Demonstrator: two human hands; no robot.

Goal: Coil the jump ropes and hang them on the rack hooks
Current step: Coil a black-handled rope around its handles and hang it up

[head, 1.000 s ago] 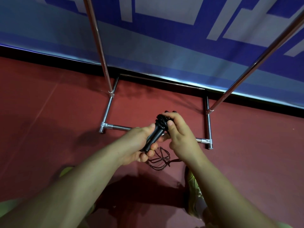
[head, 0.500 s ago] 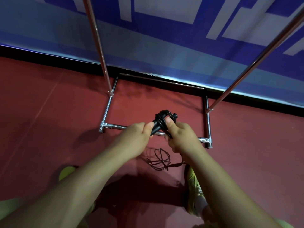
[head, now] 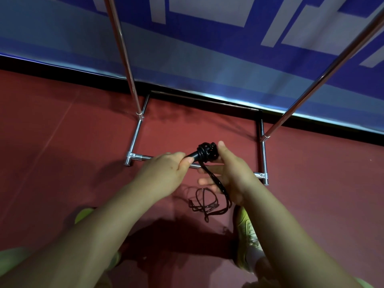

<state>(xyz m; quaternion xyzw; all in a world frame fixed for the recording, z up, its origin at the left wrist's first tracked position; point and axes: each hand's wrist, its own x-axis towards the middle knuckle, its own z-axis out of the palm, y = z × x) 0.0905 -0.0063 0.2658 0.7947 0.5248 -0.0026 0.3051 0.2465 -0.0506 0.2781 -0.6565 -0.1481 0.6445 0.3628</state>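
Note:
My left hand point(head: 164, 173) grips the black handles of a jump rope point(head: 204, 154), whose far end is bound with several turns of black cord. My right hand point(head: 230, 173) sits just right of that wound bundle, thumb raised beside it, with the cord running down across its palm and fingers. The loose remainder of the rope point(head: 207, 202) hangs in a tangle of loops below my hands, above the red floor. The chrome rack point(head: 133, 140) stands in front of me; only its base bars and two uprights show, and its hooks are out of view.
The rack's left upright point(head: 122, 50) and right upright point(head: 324, 75) rise on either side of my hands. A blue and white wall banner point(head: 207, 48) lies behind the rack. My yellow-green shoes point(head: 247, 235) stand on the red floor point(head: 52, 142) below.
My right hand has opened away from the wound bundle and shifted lower, drawing the cord down across its palm. The hanging loops have dropped and lengthened. My left hand has kept its hold.

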